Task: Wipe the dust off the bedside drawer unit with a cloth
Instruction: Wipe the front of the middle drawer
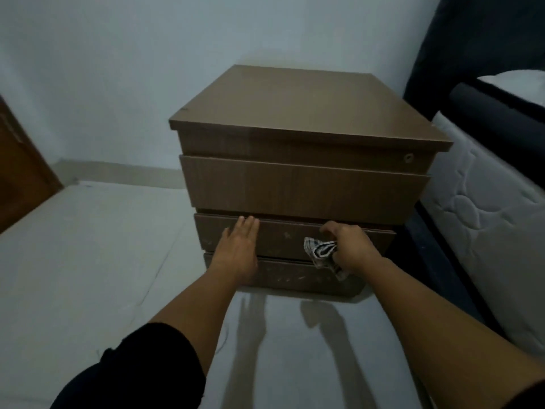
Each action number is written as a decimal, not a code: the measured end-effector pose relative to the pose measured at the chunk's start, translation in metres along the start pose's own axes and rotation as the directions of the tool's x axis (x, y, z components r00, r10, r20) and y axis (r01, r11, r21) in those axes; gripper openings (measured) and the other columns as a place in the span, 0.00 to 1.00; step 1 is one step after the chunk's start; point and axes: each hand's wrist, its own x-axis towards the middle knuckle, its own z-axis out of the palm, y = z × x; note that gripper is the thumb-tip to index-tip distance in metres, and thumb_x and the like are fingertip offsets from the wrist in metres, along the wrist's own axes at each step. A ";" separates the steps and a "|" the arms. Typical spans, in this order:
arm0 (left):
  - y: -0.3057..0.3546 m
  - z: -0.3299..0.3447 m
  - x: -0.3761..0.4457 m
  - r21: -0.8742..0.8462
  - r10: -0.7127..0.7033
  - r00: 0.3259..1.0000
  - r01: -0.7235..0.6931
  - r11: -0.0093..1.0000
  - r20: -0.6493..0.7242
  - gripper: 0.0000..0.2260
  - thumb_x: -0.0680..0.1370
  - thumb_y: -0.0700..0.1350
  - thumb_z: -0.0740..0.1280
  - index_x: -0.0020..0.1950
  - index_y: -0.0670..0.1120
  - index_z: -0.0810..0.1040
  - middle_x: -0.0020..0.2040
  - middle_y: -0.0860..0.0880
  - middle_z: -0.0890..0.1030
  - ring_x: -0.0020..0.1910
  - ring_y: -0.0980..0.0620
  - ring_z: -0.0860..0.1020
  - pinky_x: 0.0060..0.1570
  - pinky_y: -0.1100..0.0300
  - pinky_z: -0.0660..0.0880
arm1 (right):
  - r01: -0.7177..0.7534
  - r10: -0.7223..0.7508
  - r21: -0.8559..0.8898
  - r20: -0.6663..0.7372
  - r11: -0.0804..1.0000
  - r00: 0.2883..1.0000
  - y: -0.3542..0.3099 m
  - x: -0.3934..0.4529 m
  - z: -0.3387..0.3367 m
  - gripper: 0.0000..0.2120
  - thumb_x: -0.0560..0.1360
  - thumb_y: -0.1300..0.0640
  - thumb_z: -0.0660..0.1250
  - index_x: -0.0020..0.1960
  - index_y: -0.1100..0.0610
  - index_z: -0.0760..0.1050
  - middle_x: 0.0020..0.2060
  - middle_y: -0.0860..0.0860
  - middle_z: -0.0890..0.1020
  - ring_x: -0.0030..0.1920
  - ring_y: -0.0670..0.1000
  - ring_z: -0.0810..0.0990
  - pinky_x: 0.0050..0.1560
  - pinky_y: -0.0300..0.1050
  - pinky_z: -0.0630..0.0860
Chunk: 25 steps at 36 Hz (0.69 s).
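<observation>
The right hand is curled tight around a small checked cloth, and the bunched cloth sticks out on the thumb side, touching the front of the second drawer near its right end. The left hand holds nothing. It is flat and open, fingers straight and close together, with the fingertips on the same drawer front near its left end and up by its top edge. Both hands are on the brown bedside drawer unit, which stands on the pale floor with its back at the wall and a mattress just beside its right side. I think the step now is wiping the drawer fronts, with the flat hand keeping the drawer from sliding. The second drawer and the bottom drawer show pale marks (dust or scuffs, it is too dim to tell). The next move looks like dragging the cloth across to the left end, pressing gently, then going down to the bottom drawer.
</observation>
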 end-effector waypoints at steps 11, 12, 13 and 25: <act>-0.053 0.001 0.023 -0.024 -0.170 0.985 0.170 0.985 0.024 0.34 0.79 0.43 0.60 0.79 0.44 0.45 0.80 0.47 0.47 0.79 0.48 0.45 0.76 0.49 0.50 | -0.037 0.040 -0.043 0.095 0.998 0.995 -0.050 0.028 0.022 0.37 0.74 0.68 0.61 0.77 0.48 0.51 0.67 0.60 0.70 0.63 0.60 0.73 0.64 0.52 0.73; -0.054 0.001 0.024 -0.041 -0.171 0.985 0.172 0.984 0.018 0.34 0.78 0.42 0.61 0.79 0.44 0.45 0.79 0.47 0.48 0.79 0.47 0.46 0.76 0.49 0.50 | -0.042 0.046 -0.046 0.095 0.998 0.994 -0.051 0.029 0.024 0.36 0.74 0.68 0.61 0.77 0.48 0.52 0.67 0.60 0.70 0.64 0.60 0.72 0.64 0.51 0.72; -0.054 0.001 0.025 -0.058 -0.172 0.985 0.173 0.983 0.013 0.35 0.78 0.42 0.62 0.79 0.44 0.46 0.79 0.46 0.49 0.79 0.47 0.47 0.76 0.49 0.51 | -0.047 0.051 -0.047 0.092 0.998 0.994 -0.052 0.029 0.025 0.36 0.74 0.68 0.61 0.77 0.49 0.52 0.67 0.60 0.70 0.64 0.60 0.72 0.65 0.51 0.72; -0.061 -0.001 0.008 -0.110 -0.152 0.988 0.151 0.982 -0.004 0.36 0.75 0.43 0.66 0.78 0.46 0.51 0.79 0.47 0.53 0.78 0.48 0.51 0.76 0.49 0.51 | -0.073 0.074 -0.026 0.050 0.997 0.996 -0.066 0.013 0.018 0.29 0.75 0.68 0.62 0.72 0.51 0.64 0.66 0.58 0.71 0.63 0.58 0.73 0.61 0.52 0.76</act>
